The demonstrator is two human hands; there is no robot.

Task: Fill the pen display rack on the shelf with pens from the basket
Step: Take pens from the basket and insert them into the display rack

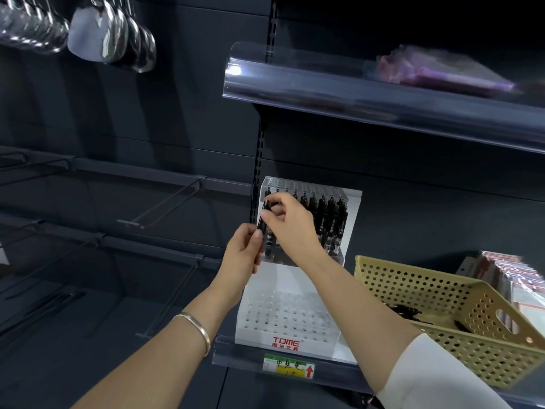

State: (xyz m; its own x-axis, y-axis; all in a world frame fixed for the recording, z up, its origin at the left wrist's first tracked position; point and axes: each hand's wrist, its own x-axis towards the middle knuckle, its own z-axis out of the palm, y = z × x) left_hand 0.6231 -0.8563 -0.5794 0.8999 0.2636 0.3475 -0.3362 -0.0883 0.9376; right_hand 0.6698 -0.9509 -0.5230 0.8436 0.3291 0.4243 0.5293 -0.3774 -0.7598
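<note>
You show two hands, left hand (pixel 243 250) and right hand (pixel 287 222), with one pen (pixel 263 215) between them. One rack (pixel 295 335), two tiers; its standing pens (pixel 327 225) blur together, perhaps a dozen. One basket (pixel 413 284), one bracelet (pixel 196 326), one label (pixel 289 366).

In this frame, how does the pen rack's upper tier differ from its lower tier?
The upper tier holds rows of black pens standing upright; the lower tier shows only empty holes. The upper tier sits higher and further back; the lower tier is in front, just above the red TOME logo. Both tiers are white with grids of round holes.
</note>
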